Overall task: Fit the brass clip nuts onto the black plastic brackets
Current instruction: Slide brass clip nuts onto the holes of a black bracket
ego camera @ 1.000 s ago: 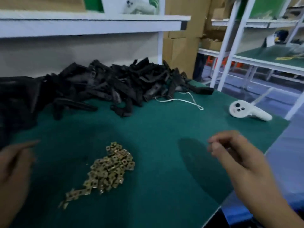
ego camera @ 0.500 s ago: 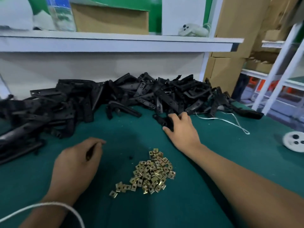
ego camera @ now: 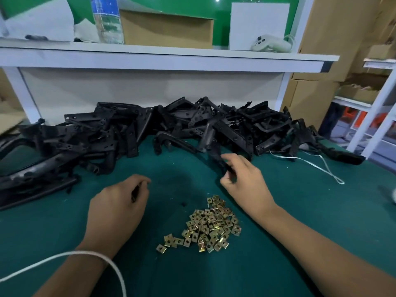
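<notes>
A heap of several brass clip nuts (ego camera: pixel 209 225) lies on the green mat (ego camera: pixel 300 211) between my two hands. Behind it a long pile of black plastic brackets (ego camera: pixel 171 125) runs across the back of the table. My right hand (ego camera: pixel 244 181) grips one black bracket (ego camera: pixel 217 156) at the pile's front edge, fingers curled round its near end. To the left of the nuts my left hand (ego camera: pixel 117 204) hovers with fingers loosely curled; a dark sliver shows between thumb and fingers, and I cannot tell whether it is a held thing or shadow.
A white cord (ego camera: pixel 317 166) trails from the pile on the right. Another white cord (ego camera: pixel 85 257) loops over my left wrist. A white shelf (ego camera: pixel 162 58) overhangs the pile and carries a bottle (ego camera: pixel 108 19), boxes and a white controller (ego camera: pixel 271 42). Racks stand at right.
My right hand has pulled back a little from the pile with a bracket in its fingers. The left hand has barely moved. A second ago both hands were near me and the view faced right.
</notes>
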A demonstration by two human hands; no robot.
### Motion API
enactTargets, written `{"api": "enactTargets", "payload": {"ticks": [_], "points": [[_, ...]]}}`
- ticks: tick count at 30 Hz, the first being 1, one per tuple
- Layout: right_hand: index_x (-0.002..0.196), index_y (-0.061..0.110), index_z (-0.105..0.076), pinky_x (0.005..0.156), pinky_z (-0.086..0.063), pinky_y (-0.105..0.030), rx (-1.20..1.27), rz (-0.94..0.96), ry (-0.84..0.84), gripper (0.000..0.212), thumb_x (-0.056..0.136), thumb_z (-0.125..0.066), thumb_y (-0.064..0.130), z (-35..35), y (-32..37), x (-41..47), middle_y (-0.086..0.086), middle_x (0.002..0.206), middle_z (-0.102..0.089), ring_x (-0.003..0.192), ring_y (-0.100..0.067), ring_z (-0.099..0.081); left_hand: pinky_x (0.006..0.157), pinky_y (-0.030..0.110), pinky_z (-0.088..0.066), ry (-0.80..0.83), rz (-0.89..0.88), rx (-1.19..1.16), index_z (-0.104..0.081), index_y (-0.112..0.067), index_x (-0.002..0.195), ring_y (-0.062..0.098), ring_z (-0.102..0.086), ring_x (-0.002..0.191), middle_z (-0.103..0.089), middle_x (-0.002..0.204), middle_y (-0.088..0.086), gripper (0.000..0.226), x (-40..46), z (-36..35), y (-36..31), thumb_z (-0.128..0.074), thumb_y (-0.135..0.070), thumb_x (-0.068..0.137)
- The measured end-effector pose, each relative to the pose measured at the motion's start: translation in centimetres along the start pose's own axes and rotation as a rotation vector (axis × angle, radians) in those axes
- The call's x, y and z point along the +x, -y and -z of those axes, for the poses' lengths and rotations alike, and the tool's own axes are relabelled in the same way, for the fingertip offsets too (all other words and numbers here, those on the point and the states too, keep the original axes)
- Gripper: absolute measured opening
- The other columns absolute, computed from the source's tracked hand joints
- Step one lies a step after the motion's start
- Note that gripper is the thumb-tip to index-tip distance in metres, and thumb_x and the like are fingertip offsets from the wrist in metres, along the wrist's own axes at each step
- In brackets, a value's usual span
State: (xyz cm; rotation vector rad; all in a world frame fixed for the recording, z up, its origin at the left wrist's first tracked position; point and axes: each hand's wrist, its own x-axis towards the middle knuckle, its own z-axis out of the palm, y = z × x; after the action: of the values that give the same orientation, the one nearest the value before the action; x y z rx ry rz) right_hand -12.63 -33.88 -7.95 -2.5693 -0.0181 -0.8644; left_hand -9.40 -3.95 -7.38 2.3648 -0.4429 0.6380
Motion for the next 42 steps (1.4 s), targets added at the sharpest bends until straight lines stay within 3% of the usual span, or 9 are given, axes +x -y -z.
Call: {"api": "enactTargets", "payload": {"ticks": [6, 12, 17, 22, 26, 30, 35, 38, 42], "points": [[0.122, 0.023, -0.071, 0.095, -0.058, -0.026, 0.354, 0.089, 0.099, 0.041, 0.094, -0.062, -0.005, 0.4, 1.3, -1.3, 0.018, 0.115, -0.072, 0.112, -0.003, -0.068, 0.083, 0.034, -0.055, 0.170, -0.184, 0.105, -0.061, -0.032, 0.138, 0.015, -0.057, 0.109, -0.061, 0.112, -0.014, 0.047, 0.4, -1.0, 0.1, -0.064, -0.044, 0.094], [0.112, 0.016, -0.074, 0.091, -0.055, -0.018, 0.414, 0.158, 0.158, 0.038, 0.090, -0.064, -0.014, 0.1, 2.0, -1.3, 0.011, 0.106, -0.075, 0.106, -0.007, -0.072, 0.125, 0.046, -0.025, 0.373, -0.432, 0.135, -0.053, -0.038, 0.148, 0.016, -0.036, 0.147, -0.045, 0.152, -0.010, 0.056, 0.5, -1.8, -0.3, -0.046, -0.059, 0.097], [0.103, 0.021, -0.076, 0.082, -0.055, -0.022, 0.452, 0.043, 0.070, 0.029, 0.096, -0.064, -0.004, 0.7, 1.5, -1.2, 0.011, 0.099, -0.071, 0.097, -0.012, -0.068, 0.111, 0.037, -0.042, 0.439, -0.391, 0.008, -0.054, -0.038, 0.146, 0.006, -0.049, 0.128, -0.054, 0.138, -0.021, 0.050, 0.6, -2.0, 0.1, -0.041, -0.056, 0.102], [0.098, 0.030, -0.079, 0.094, -0.048, -0.027, 0.301, -0.047, 0.373, 0.016, 0.096, -0.071, 0.016, 1.5, 0.4, -1.0, 0.013, 0.104, -0.065, 0.105, -0.006, -0.061, 0.112, 0.026, -0.027, 0.421, -0.414, 0.097, -0.056, -0.039, 0.144, -0.001, -0.045, 0.127, -0.055, 0.132, -0.028, 0.062, 0.2, -2.0, 0.1, -0.043, -0.073, 0.094], [0.096, 0.031, -0.075, 0.097, -0.046, -0.034, 0.256, -0.028, 0.477, 0.012, 0.089, -0.081, 0.038, 1.6, 0.8, -1.0, 0.010, 0.107, -0.062, 0.111, -0.011, -0.056, 0.097, 0.037, -0.046, 0.353, -0.423, 0.108, -0.071, -0.027, 0.130, 0.009, -0.056, 0.109, -0.063, 0.118, -0.020, 0.042, 0.3, -2.0, -0.6, -0.069, -0.047, 0.092], [0.094, 0.026, -0.074, 0.093, -0.047, -0.033, 0.249, -0.023, 0.524, 0.008, 0.091, -0.080, 0.030, 1.4, 1.6, -0.7, 0.004, 0.107, -0.063, 0.105, -0.011, -0.058, 0.090, 0.037, -0.055, 0.313, -0.365, 0.089, -0.074, -0.018, 0.122, 0.013, -0.062, 0.100, -0.067, 0.108, -0.011, 0.044, 0.1, -2.0, -1.4, -0.079, -0.037, 0.084], [0.095, 0.028, -0.064, 0.095, -0.046, -0.032, 0.233, 0.004, 0.571, 0.010, 0.097, -0.074, 0.027, 1.6, 1.9, -0.8, 0.006, 0.107, -0.060, 0.107, -0.011, -0.056, 0.084, 0.019, -0.051, 0.301, -0.205, -0.018, -0.063, -0.028, 0.136, 0.001, -0.059, 0.088, -0.063, 0.106, -0.022, 0.061, 0.1, -1.7, -1.5, -0.074, -0.046, 0.079], [0.098, 0.031, -0.062, 0.095, -0.050, -0.038, 0.337, -0.038, 0.543, 0.007, 0.101, -0.068, 0.029, 1.4, 2.0, -1.3, 0.008, 0.108, -0.065, 0.107, -0.011, -0.059, 0.081, 0.006, -0.046, 0.200, -0.117, -0.226, -0.066, -0.031, 0.132, 0.002, -0.065, 0.093, -0.064, 0.109, -0.022, 0.054, 0.2, -1.3, -0.9, -0.076, -0.035, 0.079], [0.104, 0.027, -0.058, 0.096, -0.052, -0.050, 0.563, -0.149, 0.437, 0.007, 0.106, -0.059, 0.021, 1.2, 2.4, -1.6, 0.001, 0.104, -0.072, 0.102, -0.024, -0.065, 0.080, 0.009, -0.046, 0.168, -0.090, -0.285, -0.063, -0.035, 0.133, 0.006, -0.063, 0.095, -0.057, 0.116, -0.020, 0.052, 0.3, -1.1, -0.3, -0.074, -0.035, 0.082]]}}
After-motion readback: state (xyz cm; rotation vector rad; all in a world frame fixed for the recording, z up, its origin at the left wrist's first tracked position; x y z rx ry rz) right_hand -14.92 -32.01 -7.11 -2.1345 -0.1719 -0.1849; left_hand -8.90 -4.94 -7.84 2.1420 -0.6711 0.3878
